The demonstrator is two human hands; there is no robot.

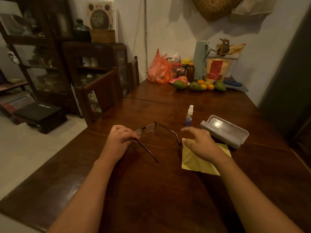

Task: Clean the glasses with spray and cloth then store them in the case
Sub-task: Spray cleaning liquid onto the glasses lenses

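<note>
Partly, the left hand (118,139) hides one lens of the thin dark-framed glasses (151,130); its fingers pinch one arm. Lenses face away, arms opened toward the person. Right hand (200,143), fingers spread wide and blurry, hovers over the yellow square cloth (198,162) on the brown wooden bench (151,190).

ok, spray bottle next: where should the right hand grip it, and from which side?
Grip the spray bottle round its blue body, below the white nozzle, coming from the near right. It stands upright and apart from the case, and the open right hand is already closest there.
</note>
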